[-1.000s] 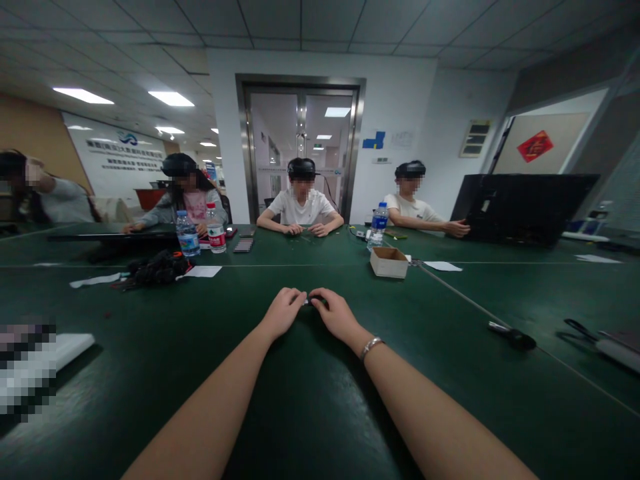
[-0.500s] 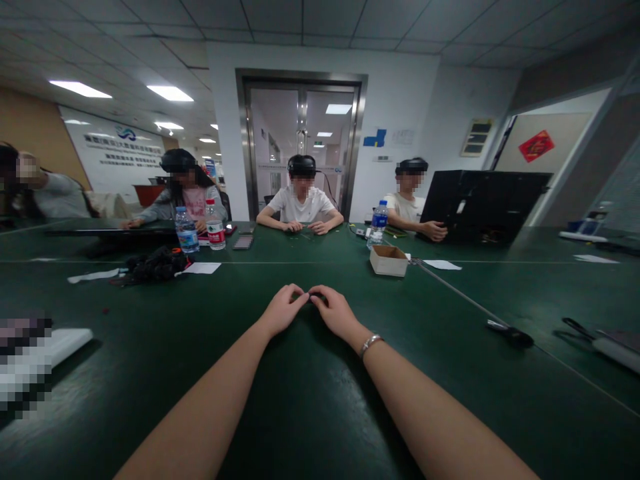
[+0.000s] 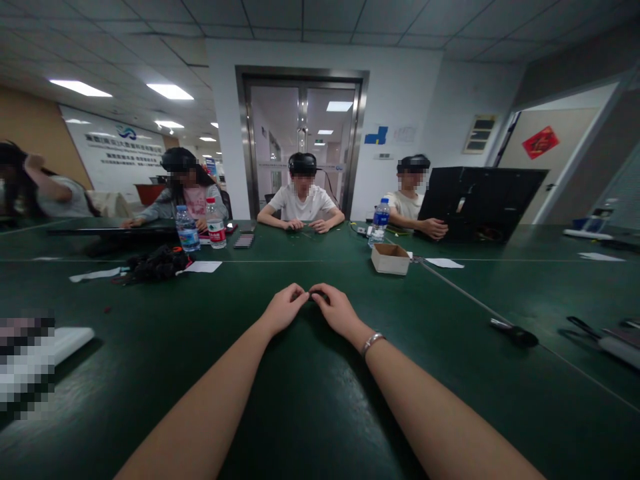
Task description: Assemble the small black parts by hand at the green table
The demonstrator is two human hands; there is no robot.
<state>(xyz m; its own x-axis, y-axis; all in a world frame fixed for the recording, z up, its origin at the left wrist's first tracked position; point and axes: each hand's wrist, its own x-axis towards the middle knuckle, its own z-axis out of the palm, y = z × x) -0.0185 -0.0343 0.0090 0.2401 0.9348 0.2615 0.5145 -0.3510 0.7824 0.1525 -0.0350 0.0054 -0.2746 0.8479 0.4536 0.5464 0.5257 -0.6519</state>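
Observation:
Both my arms reach forward over the dark green table. My left hand and my right hand meet fingertip to fingertip at the table's middle, fingers curled and pinched together. Whatever sits between the fingertips is too small and hidden to name. A bracelet circles my right wrist.
A small cardboard box stands beyond my hands to the right. Two water bottles and a black bundle lie at the left, a black tool at the right. Several people sit across; one holds a black panel.
A small light piece showed between my fingertips a second ago; it is now hidden as the fingertips closed together. The person at the far right swung the black panel leftward.

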